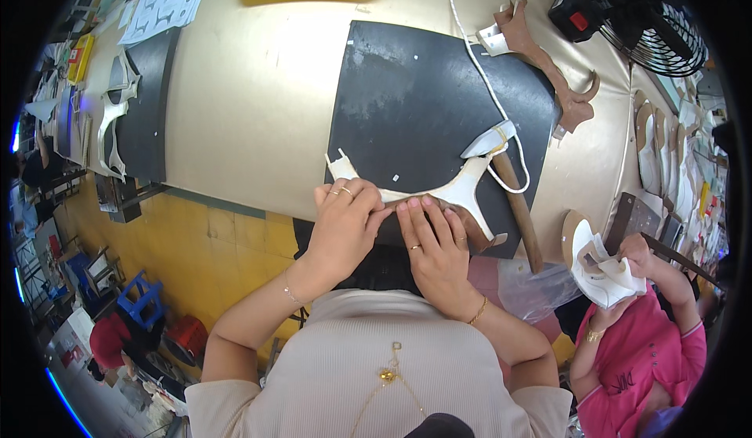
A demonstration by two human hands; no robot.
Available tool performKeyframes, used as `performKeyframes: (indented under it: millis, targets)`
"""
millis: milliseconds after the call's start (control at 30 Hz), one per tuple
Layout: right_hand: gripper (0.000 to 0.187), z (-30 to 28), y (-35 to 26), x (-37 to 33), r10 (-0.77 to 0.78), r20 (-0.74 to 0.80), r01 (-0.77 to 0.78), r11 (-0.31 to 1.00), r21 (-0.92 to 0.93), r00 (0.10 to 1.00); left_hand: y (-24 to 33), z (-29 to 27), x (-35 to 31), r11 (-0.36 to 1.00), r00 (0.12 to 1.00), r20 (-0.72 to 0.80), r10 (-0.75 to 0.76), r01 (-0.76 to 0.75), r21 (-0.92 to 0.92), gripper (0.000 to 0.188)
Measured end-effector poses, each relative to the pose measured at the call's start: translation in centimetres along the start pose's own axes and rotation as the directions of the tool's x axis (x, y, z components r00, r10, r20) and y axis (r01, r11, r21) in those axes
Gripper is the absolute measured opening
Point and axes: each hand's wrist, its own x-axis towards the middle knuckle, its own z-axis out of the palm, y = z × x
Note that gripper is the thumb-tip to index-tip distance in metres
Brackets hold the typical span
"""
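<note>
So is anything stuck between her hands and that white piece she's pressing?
Nothing visible. The left hand and the right hand both rest fingers straight on the white piece, at the near edge of the black mat. The hammer lies off to the right, not between them.
</note>
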Motion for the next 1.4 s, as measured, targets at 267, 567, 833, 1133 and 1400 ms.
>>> performKeyframes:
  millis: [267, 567, 833, 1133, 1400]
  targets:
    - [0.053, 0.3, -0.6, -0.1, 0.028, -0.021, -0.028, 0.999, -0.029, 0.999, 0.0, 0.6, -0.1, 0.984, 0.998, 0.03, -0.051, 0.055, -0.169, 0.008]
    - [0.055, -0.1, -0.5, -0.1, 0.027, 0.012, -0.027, 0.999, -0.017, 1.0, 0.1, 0.0, 0.5, 0.985, 0.987, 0.117, -0.109, 0.123, -0.122, 0.021]
    - [0.057, 0.0, -0.3, -0.1, 0.023, 0.01, -0.023, 0.999, -0.029, 1.0, 1.0, 0.2, 1.5, 0.968, 0.977, 0.1, -0.189, 0.202, -0.151, 0.031]
    - [0.057, 0.2, -0.3, 0.0, 0.012, -0.018, -0.013, 0.997, -0.071, 1.0, 1.2, 1.1, 1.3, 0.979, 0.987, 0.027, -0.159, 0.161, -0.127, 0.03]
    - [0.052, 0.4, -0.3, 0.3, 0.005, -0.047, -0.01, 0.993, -0.121, 0.999, 1.3, 1.2, 1.6, 0.972, 0.983, 0.002, -0.183, 0.181, -0.153, 0.034]
